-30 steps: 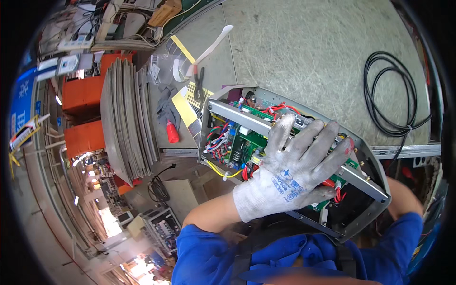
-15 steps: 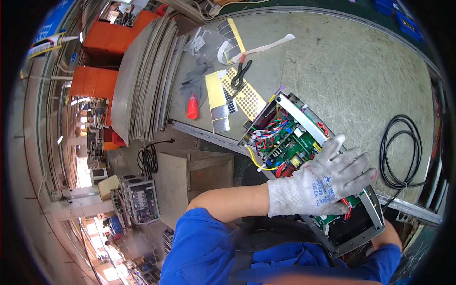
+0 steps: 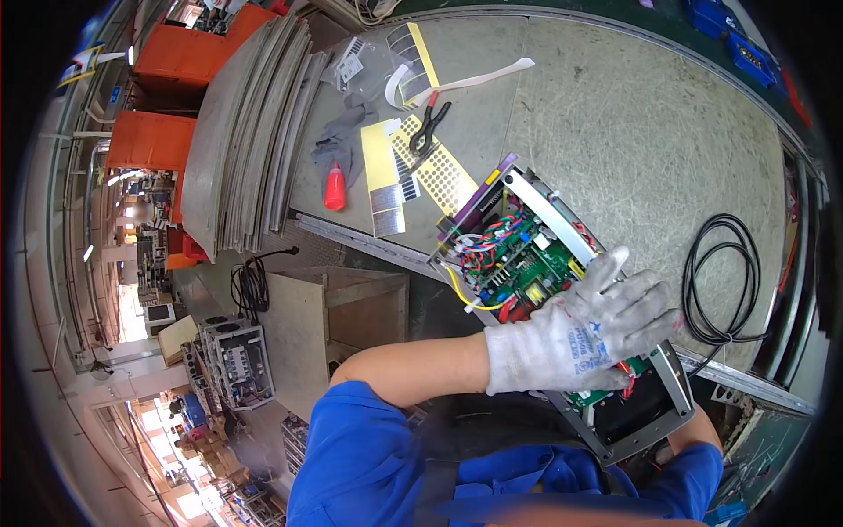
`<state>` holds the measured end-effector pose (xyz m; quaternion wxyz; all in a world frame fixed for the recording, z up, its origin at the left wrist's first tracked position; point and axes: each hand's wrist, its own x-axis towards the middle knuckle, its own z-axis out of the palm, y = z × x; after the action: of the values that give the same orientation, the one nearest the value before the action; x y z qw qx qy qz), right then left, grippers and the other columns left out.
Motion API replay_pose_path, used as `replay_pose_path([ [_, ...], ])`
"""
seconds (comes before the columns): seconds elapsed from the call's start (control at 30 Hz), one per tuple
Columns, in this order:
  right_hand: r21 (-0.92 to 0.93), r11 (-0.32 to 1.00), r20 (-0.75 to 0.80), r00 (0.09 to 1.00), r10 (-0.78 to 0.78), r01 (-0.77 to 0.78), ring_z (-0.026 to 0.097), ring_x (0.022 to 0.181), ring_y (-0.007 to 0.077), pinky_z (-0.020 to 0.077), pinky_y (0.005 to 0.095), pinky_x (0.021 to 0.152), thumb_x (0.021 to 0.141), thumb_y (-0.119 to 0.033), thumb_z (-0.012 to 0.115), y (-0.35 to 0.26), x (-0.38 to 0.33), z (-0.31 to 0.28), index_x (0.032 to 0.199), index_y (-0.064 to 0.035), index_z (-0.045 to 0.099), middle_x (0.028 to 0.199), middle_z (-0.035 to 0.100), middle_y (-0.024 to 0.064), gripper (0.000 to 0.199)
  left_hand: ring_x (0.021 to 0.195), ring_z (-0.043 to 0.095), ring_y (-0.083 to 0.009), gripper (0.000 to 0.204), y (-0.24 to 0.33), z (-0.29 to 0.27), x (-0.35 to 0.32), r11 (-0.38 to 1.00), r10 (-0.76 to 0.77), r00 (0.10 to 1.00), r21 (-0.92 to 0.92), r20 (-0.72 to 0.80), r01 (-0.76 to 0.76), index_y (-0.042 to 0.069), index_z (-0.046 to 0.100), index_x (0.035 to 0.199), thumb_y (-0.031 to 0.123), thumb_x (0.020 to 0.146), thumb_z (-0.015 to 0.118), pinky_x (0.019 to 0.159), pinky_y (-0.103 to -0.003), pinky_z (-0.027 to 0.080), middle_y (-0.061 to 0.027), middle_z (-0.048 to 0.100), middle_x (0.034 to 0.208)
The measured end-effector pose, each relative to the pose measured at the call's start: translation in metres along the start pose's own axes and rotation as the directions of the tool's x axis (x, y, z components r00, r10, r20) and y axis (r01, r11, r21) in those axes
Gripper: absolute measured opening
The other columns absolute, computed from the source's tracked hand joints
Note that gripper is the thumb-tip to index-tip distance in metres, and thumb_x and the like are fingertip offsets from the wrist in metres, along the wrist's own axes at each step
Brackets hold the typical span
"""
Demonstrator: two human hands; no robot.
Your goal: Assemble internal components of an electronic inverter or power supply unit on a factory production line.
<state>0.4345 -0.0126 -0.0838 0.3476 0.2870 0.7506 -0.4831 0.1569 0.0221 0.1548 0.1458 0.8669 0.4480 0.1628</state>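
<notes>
My left hand (image 3: 587,329), in a whitish knitted work glove, lies over an open-topped metal chassis (image 3: 562,222) with its back up and its fingers spread. Beneath it the chassis holds green circuit boards (image 3: 555,261) and bundles of red, blue and white wires (image 3: 492,243). A yellow wire (image 3: 458,288) loops out at the chassis's left side, and a purple strip (image 3: 487,191) edges its far end. The chassis is slanted, partly over the table edge and close to my body. My right hand is hidden behind the chassis; only the forearm (image 3: 696,428) shows at lower right.
On the table (image 3: 632,132) lie black-and-red pliers (image 3: 428,127), yellow sticker sheets (image 3: 383,171), a red bottle (image 3: 335,189), a grey cloth (image 3: 347,136) and a coiled black cable (image 3: 724,281). Stacked boards (image 3: 259,140) stand at left; a wooden box (image 3: 351,316) sits below the table edge.
The whole view has shifted a little, so everything sits further left. More of the purple strip shows at the chassis's far end. My left hand stays spread over the chassis.
</notes>
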Motion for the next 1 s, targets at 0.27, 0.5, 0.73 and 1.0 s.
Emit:
replay_pose_path([
  [0.27, -0.221, 0.975, -0.527, 0.840, -0.125, 0.006, 0.070, 0.095, 0.0252, 0.0533, 0.0419, 0.088, 0.089, -0.020, 0.069, -0.012, -0.046, 0.022, 0.113, -0.0010, 0.072, 0.105, 0.074, 0.0137, 0.031, 0.142, 0.045, -0.0280, 0.091, -0.003, -0.002, 0.001, 0.999, -0.018, 1.000, -0.041, 0.024, 0.019, 0.019, 0.043, 0.155, 0.062, 0.080, 0.072, 0.117, -0.067, 0.022, -0.0106, 0.050, 0.150],
  [0.5, -0.172, 0.984, -0.442, 0.890, -0.113, 0.040, 0.070, 0.095, 0.0250, 0.0540, 0.0410, 0.086, 0.089, -0.020, 0.069, -0.011, -0.010, 0.016, 0.113, -0.0001, 0.071, 0.105, 0.074, 0.0140, 0.032, 0.144, 0.043, -0.0301, 0.093, -0.002, -0.006, 0.004, 0.999, -0.040, 0.997, -0.027, 0.066, 0.042, 0.022, 0.043, 0.155, 0.061, 0.077, 0.075, 0.118, -0.066, 0.018, -0.0102, 0.047, 0.155],
  [0.73, -0.074, 0.989, -0.414, 0.899, -0.145, 0.126, 0.071, 0.094, 0.0248, 0.0547, 0.0401, 0.085, 0.090, -0.020, 0.069, 0.008, 0.002, -0.006, 0.114, 0.0008, 0.071, 0.105, 0.075, 0.0143, 0.032, 0.140, 0.047, -0.0343, 0.092, -0.010, -0.014, 0.020, 0.997, -0.062, 0.997, 0.049, 0.039, 0.060, 0.017, 0.046, 0.152, 0.059, 0.075, 0.076, 0.118, -0.064, 0.021, -0.0139, 0.050, 0.151],
  [1.0, 0.437, 0.891, -0.675, 0.608, 0.417, -0.126, 0.072, 0.090, 0.0286, 0.0545, 0.0392, 0.081, 0.090, -0.026, 0.070, 0.055, -0.128, -0.128, 0.109, 0.0019, 0.072, 0.102, 0.075, 0.0186, 0.034, 0.137, 0.044, -0.0373, 0.073, -0.018, -0.039, 0.070, 0.940, -0.323, 0.888, -0.004, -0.328, 0.341, 0.008, 0.055, 0.140, 0.053, 0.084, 0.070, 0.118, -0.059, 0.022, -0.0190, 0.055, 0.139],
])
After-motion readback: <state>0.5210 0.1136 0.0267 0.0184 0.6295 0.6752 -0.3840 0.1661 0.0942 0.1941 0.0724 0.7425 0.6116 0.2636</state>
